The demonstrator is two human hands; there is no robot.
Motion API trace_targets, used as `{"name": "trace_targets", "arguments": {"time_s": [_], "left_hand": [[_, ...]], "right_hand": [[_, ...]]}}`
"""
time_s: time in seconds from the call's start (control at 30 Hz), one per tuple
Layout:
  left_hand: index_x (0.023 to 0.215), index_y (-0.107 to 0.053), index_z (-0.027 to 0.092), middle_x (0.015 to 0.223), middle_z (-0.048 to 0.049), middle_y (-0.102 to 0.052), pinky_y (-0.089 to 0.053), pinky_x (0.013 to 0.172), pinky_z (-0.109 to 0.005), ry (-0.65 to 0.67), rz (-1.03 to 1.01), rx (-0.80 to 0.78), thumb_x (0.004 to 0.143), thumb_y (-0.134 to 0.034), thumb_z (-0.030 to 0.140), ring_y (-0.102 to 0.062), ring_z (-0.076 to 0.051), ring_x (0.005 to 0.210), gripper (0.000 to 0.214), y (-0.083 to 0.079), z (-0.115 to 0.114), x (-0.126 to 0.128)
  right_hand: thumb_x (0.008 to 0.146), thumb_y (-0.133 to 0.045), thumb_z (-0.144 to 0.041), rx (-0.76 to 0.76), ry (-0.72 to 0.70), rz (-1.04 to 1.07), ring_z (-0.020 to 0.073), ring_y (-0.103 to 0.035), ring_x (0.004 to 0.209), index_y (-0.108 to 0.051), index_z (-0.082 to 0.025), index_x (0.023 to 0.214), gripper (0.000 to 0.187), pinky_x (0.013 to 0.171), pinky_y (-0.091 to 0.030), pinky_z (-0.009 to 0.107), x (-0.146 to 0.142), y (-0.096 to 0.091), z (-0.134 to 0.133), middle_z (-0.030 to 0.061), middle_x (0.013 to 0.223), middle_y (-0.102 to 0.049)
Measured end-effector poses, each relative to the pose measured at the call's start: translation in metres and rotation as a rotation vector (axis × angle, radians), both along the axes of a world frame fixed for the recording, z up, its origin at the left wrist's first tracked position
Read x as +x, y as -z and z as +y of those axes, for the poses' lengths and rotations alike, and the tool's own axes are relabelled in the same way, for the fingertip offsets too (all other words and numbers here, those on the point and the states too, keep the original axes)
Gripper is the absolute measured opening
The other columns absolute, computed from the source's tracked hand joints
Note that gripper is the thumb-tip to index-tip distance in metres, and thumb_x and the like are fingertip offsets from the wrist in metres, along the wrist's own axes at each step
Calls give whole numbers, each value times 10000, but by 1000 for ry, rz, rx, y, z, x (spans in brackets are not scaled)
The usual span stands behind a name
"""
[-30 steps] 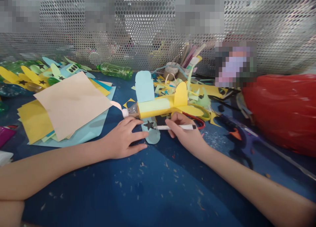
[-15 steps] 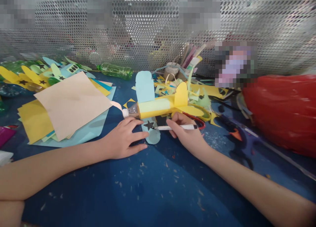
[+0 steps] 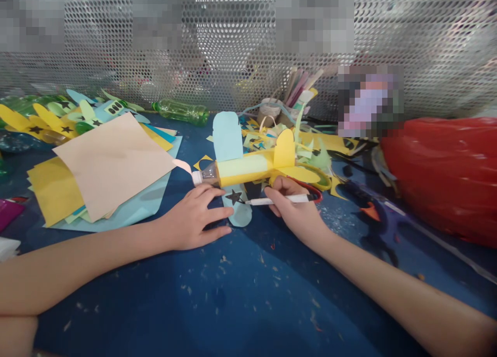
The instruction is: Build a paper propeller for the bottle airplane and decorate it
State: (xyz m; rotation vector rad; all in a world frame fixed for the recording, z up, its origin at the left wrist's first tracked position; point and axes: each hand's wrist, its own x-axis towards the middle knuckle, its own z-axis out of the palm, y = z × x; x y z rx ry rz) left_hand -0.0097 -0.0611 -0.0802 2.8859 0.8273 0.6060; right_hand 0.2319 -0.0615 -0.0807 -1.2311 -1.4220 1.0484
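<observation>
A clear plastic bottle wrapped in yellow and pale green paper [image 3: 246, 166] lies across the middle like a toy plane, its white cap to the left. One light blue paper wing [image 3: 227, 135] points away from me; the nearer light blue wing [image 3: 241, 218] bears a black star [image 3: 234, 196]. My left hand [image 3: 198, 217] rests with fingers spread, fingertips at the bottle and on the near wing's edge. In my right hand [image 3: 293, 209] a white marker [image 3: 277, 199] is pinched, its black tip at the star's right side.
Stacked coloured paper sheets [image 3: 116, 165] lie left, with star-marked paper and bottle pieces [image 3: 54, 121] behind. Paper scraps and red-yellow scissors [image 3: 321, 183] are beyond my right hand. A purple glue gun [image 3: 382, 220] and red plastic bag [image 3: 446, 176] sit right. Perforated metal mesh [image 3: 233, 51] stands behind.
My right hand and the marker have shifted slightly to the right, the tip moving a little away from the star's centre. My left hand and the bottle plane stay put.
</observation>
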Motion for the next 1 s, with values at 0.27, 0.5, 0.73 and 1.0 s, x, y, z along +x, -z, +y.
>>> {"name": "trace_targets", "arguments": {"time_s": [0.27,0.5,0.73,1.0], "left_hand": [[1126,-674,176,1229,-183,-545,-452,975,-523,2,-2,2,962,-470,440,-476,-321,1173,372,0,0,1],[1127,-670,191,1240,-171,-543,-449,979,-528,-1,-1,6,961,-471,442,-474,-314,1176,362,1,1,0],[1128,-678,167,1225,-194,-542,-448,980,-527,10,3,6,961,-472,433,-476,-326,1166,376,0,0,1],[1130,-677,169,1228,-191,-537,-445,985,-527,7,0,4,961,-473,438,-471,-327,1178,378,0,1,0]], "right_hand": [[838,-578,-225,7,-5,-8,93,-332,398,-370,-242,604,313,444,-257,269,0,2,2,-83,404,-399],[860,-612,-330,29,-33,-24,97,-374,420,-384,-242,637,331,482,-303,273,-1,1,1,-79,419,-441],[851,-625,-312,4,-21,-3,92,-359,410,-370,-244,623,349,476,-284,272,0,1,2,-88,407,-425],[856,-628,-341,8,-53,0,96,-364,413,-372,-247,642,347,483,-284,278,-1,0,2,-88,417,-441]]}}
